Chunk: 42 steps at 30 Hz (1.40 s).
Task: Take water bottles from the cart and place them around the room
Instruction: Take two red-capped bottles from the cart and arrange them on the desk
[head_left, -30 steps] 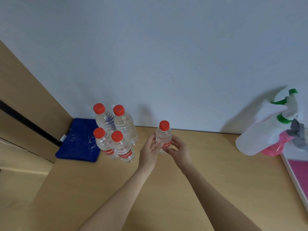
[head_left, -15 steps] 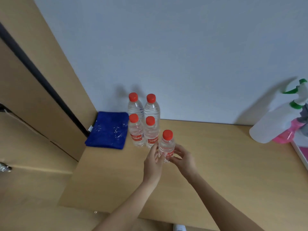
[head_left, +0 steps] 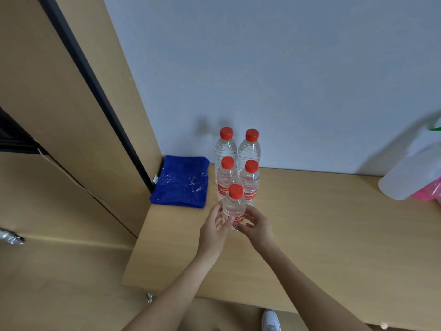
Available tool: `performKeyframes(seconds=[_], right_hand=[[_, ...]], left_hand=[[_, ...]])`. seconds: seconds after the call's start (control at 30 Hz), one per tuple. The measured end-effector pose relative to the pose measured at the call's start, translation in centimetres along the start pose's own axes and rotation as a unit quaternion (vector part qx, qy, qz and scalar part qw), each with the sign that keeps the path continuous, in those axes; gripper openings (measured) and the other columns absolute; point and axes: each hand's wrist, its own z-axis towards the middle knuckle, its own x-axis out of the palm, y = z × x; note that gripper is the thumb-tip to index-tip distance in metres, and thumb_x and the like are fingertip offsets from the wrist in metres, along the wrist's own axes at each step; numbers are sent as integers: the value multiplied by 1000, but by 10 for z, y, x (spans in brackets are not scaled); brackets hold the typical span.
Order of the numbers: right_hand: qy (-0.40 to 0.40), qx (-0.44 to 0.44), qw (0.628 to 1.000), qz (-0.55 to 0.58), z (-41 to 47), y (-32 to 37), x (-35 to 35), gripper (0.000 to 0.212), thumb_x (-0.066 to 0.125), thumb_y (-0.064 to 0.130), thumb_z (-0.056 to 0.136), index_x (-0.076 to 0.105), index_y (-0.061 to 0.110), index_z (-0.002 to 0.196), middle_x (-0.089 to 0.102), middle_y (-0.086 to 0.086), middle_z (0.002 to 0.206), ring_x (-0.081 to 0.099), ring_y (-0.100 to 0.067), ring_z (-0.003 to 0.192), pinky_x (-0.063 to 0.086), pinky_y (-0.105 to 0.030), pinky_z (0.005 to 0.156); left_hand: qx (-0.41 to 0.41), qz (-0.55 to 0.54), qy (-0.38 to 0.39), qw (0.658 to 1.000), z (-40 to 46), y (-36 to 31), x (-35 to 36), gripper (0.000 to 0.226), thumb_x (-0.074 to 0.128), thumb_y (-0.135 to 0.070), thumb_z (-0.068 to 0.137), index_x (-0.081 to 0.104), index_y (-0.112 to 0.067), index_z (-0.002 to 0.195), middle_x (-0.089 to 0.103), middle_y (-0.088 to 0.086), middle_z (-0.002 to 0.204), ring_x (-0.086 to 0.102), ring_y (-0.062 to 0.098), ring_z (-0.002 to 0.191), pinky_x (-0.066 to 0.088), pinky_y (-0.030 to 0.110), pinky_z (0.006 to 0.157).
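Pale blue wall (head_left: 286, 80) backs your light wooden desk top (head_left: 334, 235), with a tan cabinet panel (head_left: 59, 103) rising at the left end. Against that panel lies a folded blue cloth (head_left: 181, 181), flat on the desk. Just right of it stand four clear plastic water bottles with red caps (head_left: 237, 163), upright in a tight two-by-two block, the back pair close to the wall. Directly in front of them is the fifth red-capped clear bottle (head_left: 234, 206), upright and just beside the front pair. Your left hand (head_left: 214, 231) curls round its left side, fingers on the lower body. Your right hand (head_left: 256, 226) pinches the label band from the right with thumb and fingertips. To the right, the desk runs bare to a white spray bottle (head_left: 410, 175) and a pink bottle (head_left: 428, 193) near the frame edge. Desk's front edge lies under your forearms.
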Motion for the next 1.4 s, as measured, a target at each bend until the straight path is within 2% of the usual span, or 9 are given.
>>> performKeyframes(seconds=[0.17,0.33,0.5,0.6,0.73,0.87,1.17,1.27,1.4], right_hand=[[-7,32,999,3,2,3,-30,46,75,2,75,59,16,116,63,0,115,59,-18,108,47,-32,94],[-69,31,997,-4,18,10,-81,35,73,1,77,62,17,105,68,-6,108,65,-16,96,53,-23,82],[-80,16,997,2,48,27,-99,36,73,4,78,61,19,109,67,-4,108,64,-15,99,50,-29,87],[-66,1,998,4,68,39,-101,37,73,4,77,60,18,109,66,-4,109,63,-16,101,49,-27,86],[-47,-13,999,12,95,55,-102,41,73,6,78,58,19,113,65,-4,109,61,-16,106,48,-26,89],[-17,-24,1000,7,116,70,-103,48,76,10,76,56,22,118,63,0,115,58,-13,112,46,-31,99],[34,-85,996,-4,134,103,-88,53,77,17,75,57,30,124,59,12,128,52,-4,122,40,-30,105],[55,-89,995,-7,138,111,-81,49,78,15,75,60,40,113,61,15,124,52,-3,121,39,-30,105],[78,-65,995,-8,140,115,-75,44,76,11,75,62,25,114,65,8,117,58,-3,112,42,-23,101]], left_hand=[[-11,-3,43,999,10,-5,-27,49,52,-36,92,39,-27,138,49,-19,129,49,-11,112,39,3,88],[-35,-22,-6,999,45,-13,-65,50,51,-48,87,45,-27,132,59,6,125,60,19,111,44,37,102],[-10,29,-21,999,91,-33,-74,39,49,-18,96,45,-23,135,60,5,122,58,16,112,45,27,97],[0,50,-18,999,112,-46,-69,42,53,-18,94,45,-26,135,59,1,123,54,13,116,43,29,102],[1,49,-10,999,132,-56,-60,48,57,-18,92,42,-26,137,54,-2,129,53,2,110,43,11,86],[-4,33,27,999,149,-61,-58,52,61,-22,88,42,-35,134,54,-1,132,53,12,120,46,25,96],[49,67,110,991,184,-92,-56,46,67,-12,83,51,-30,122,55,-26,115,50,-16,107,40,-1,80],[35,80,142,986,192,-89,-58,42,70,-19,81,56,-31,118,58,-27,113,53,-6,110,43,7,88],[39,92,184,978,196,-90,-61,44,74,-24,74,57,-36,113,63,-20,113,56,-7,109,42,12,89]])
